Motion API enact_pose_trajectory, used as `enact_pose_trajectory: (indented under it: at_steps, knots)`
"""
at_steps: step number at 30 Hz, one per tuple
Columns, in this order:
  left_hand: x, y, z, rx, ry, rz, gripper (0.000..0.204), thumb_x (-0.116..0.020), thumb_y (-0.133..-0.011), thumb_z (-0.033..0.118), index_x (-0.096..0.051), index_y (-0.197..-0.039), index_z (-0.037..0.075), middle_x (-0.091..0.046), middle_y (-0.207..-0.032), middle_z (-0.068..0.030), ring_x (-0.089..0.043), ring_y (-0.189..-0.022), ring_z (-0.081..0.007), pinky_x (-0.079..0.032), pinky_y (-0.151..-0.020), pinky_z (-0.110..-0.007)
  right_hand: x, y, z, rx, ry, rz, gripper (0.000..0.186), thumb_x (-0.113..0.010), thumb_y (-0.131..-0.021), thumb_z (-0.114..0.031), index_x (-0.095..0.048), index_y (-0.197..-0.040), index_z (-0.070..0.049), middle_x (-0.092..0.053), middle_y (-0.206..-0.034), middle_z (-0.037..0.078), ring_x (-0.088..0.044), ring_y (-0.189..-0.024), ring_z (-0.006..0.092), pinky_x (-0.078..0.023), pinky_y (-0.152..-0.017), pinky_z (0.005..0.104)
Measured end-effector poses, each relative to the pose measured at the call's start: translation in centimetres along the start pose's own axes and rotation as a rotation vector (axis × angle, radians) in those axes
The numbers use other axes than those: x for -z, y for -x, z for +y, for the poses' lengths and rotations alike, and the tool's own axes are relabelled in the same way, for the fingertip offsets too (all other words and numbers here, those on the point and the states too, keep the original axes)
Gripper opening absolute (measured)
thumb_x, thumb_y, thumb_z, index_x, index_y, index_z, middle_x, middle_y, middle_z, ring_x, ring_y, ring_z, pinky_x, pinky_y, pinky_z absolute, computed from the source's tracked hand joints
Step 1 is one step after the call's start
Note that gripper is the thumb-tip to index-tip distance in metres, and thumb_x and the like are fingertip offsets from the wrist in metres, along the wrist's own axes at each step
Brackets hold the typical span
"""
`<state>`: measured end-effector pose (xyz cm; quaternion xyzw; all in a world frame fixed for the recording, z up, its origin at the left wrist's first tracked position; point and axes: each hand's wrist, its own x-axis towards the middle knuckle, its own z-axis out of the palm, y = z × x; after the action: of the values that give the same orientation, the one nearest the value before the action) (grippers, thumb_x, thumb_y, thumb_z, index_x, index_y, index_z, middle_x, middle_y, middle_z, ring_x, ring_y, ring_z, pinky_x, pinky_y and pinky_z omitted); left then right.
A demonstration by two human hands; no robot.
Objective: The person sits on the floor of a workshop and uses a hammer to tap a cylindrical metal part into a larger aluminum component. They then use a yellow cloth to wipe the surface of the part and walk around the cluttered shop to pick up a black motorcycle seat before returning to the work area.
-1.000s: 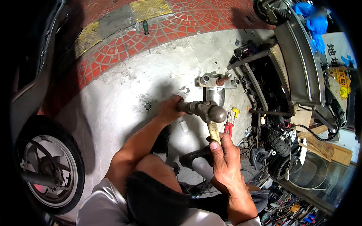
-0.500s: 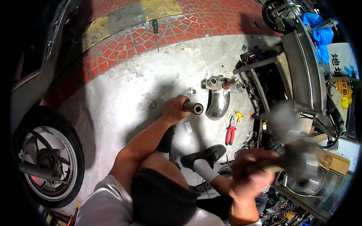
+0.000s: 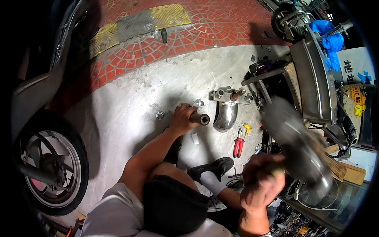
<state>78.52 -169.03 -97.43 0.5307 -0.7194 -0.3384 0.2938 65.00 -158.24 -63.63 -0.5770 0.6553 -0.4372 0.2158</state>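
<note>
My left hand (image 3: 182, 119), fingers wrapped round, grips a thick steel socket (image 3: 200, 118) whose square-looking hole points up toward me. A small metal piece with a ring (image 3: 200, 103) shows just beyond this hand, partly hidden by it. My right hand (image 3: 263, 182) is closed on the handle of a hammer, raised at the right. The big hammer head (image 3: 297, 144) is smeared by motion, so its shape is unclear. On the floor beyond the socket stands a metal clamp plate with a rusty stem (image 3: 237, 94), above a shiny curved metal piece (image 3: 226, 117).
Red-handled pliers (image 3: 239, 147), a small white cylinder (image 3: 195, 138) and a bearing-like ring (image 3: 159, 115) lie on the concrete. A green-handled screwdriver (image 3: 164, 36) is farther off. A motorcycle wheel (image 3: 53, 170) stands left; a metal-framed bench (image 3: 312, 83) and clutter fill the right.
The hammer's blurred head has shifted and tilted at the right, with my right hand still closed on its handle. My left hand keeps its grip on the socket. The view has shifted slightly.
</note>
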Motion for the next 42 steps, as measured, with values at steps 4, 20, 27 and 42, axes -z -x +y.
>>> enact_pose_trajectory:
  at_steps: [4,20,27,42]
  knots:
    - [-0.5,0.4,-0.7,-0.103,-0.007,0.073,0.067,-0.087,-0.068,0.031,-0.067,-0.13,0.016,-0.06,-0.128,-0.0146,-0.055,-0.125,-0.0351,-0.044,-0.106,-0.047,-2.9,0.3,4.0,-0.072,0.247,-0.228,0.029,-0.057,-0.103,-0.031,-0.059,-0.097,-0.002,-0.066,-0.072,0.018,-0.063,-0.056,0.0355,-0.05,-0.057,0.0436]
    - [-1.3,0.9,-2.9,-0.119,-0.03,0.125,0.063,-0.086,-0.068,0.029,-0.066,-0.125,0.012,-0.063,-0.123,-0.0133,-0.059,-0.12,-0.0342,-0.044,-0.101,-0.051,-2.5,-0.3,1.1,-0.043,0.03,-0.081,0.038,-0.06,-0.1,-0.044,-0.06,-0.103,-0.006,-0.062,-0.077,0.015,-0.058,-0.062,0.03,-0.044,-0.052,0.0395]
    - [-0.8,2.0,-3.3,-0.116,-0.05,0.118,0.059,-0.088,-0.065,0.029,-0.068,-0.118,0.011,-0.063,-0.119,-0.0154,-0.058,-0.117,-0.0368,-0.045,-0.098,-0.053,-4.9,-0.1,5.4,-0.316,0.55,-0.543,0.039,-0.056,-0.105,-0.038,-0.061,-0.107,0.001,-0.065,-0.066,0.023,-0.066,-0.059,0.0384,-0.051,-0.058,0.0519]
    - [0.1,3.8,-3.1,0.147,-0.065,-0.262,0.072,-0.083,-0.073,0.032,-0.057,-0.136,0.008,-0.06,-0.132,-0.0141,-0.049,-0.132,-0.0352,-0.038,-0.11,-0.054,-6.6,0.9,6.6,-0.329,0.552,-0.537,0.039,-0.058,-0.103,-0.039,-0.06,-0.105,0.0,-0.066,-0.072,0.03,-0.067,-0.07,0.0504,-0.051,-0.063,0.0584]
